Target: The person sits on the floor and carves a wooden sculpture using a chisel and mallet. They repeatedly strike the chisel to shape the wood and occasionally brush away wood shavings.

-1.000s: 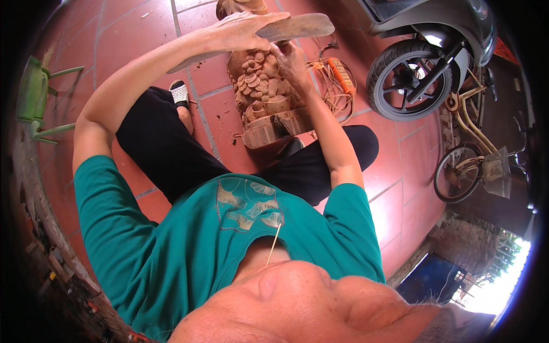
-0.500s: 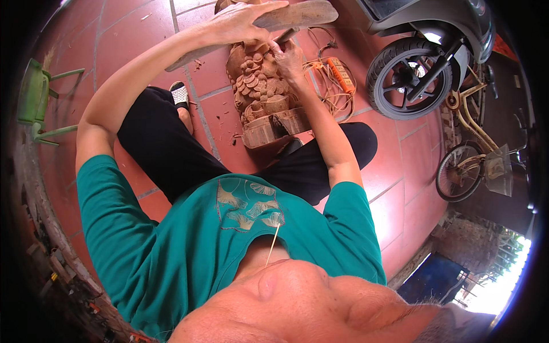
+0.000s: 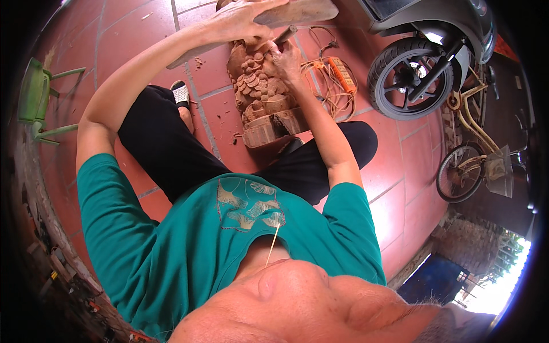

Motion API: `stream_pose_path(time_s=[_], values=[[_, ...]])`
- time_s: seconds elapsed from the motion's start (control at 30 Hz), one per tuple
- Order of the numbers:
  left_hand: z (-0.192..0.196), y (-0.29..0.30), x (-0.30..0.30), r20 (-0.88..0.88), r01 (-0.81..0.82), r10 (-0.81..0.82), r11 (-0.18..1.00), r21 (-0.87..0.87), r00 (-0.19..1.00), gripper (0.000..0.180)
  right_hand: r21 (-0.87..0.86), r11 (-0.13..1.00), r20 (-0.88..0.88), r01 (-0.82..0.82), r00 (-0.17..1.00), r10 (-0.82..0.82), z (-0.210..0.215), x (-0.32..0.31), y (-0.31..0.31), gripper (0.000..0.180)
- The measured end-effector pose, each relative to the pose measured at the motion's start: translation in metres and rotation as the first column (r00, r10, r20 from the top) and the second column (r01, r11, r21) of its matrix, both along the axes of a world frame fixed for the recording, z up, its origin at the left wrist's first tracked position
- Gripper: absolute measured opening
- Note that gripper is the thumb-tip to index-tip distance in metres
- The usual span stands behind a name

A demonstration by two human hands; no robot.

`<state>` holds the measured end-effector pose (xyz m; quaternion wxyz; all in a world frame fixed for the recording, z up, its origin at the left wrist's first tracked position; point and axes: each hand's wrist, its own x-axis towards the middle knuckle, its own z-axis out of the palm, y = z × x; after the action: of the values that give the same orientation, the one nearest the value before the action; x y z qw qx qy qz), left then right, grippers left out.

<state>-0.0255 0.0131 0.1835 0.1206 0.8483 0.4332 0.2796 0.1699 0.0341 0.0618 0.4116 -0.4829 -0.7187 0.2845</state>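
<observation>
On the red tiled floor (image 3: 400, 188) a brown carved wooden statue (image 3: 260, 94) stands between the person's legs. The left hand (image 3: 243, 20) grips a flat wooden mallet (image 3: 297, 11); the right hand (image 3: 286, 54) clasps a chisel (image 3: 285, 35) against the carving. Light, square taps would likely cut cleanest.

A rough, matt wooden carving (image 3: 260, 94) stands on smooth red floor tiles (image 3: 217, 114) near a glossy scooter (image 3: 434, 34).

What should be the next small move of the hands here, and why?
Probably bring the wooden mallet in the left hand down onto the chisel. The right hand holds the chisel against the top of the wooden carving, and the mallet is raised just above it.
</observation>
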Motion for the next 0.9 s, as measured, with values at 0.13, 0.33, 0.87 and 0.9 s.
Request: stream_pose_path(time_s=[0.13, 0.33, 0.87, 0.9], values=[[0.005, -0.001, -0.002, -0.001, 0.048, -0.048, 0.996, 0.081, 0.999, 0.081, -0.025, 0.999, -0.001, 0.023, 1.0, -0.023, -0.003, 0.001, 0.001, 0.029], [-0.016, 0.008, -0.005, -0.126, -0.045, 0.013, 0.965, -0.257, 0.992, 0.08, -0.035, 0.999, -0.086, 0.021, 0.996, -0.024, -0.015, 0.007, 0.005, 0.031], [0.033, -0.015, 0.002, 0.062, 0.063, -0.049, 0.965, -0.256, 0.997, 0.079, -0.048, 0.993, -0.143, 0.108, 0.983, -0.114, -0.037, 0.012, -0.002, 0.025], [0.051, -0.023, 0.004, 0.098, 0.088, -0.053, 0.914, -0.397, 0.994, 0.08, -0.043, 0.993, -0.156, 0.112, 0.981, -0.117, -0.037, 0.013, -0.003, 0.025]])
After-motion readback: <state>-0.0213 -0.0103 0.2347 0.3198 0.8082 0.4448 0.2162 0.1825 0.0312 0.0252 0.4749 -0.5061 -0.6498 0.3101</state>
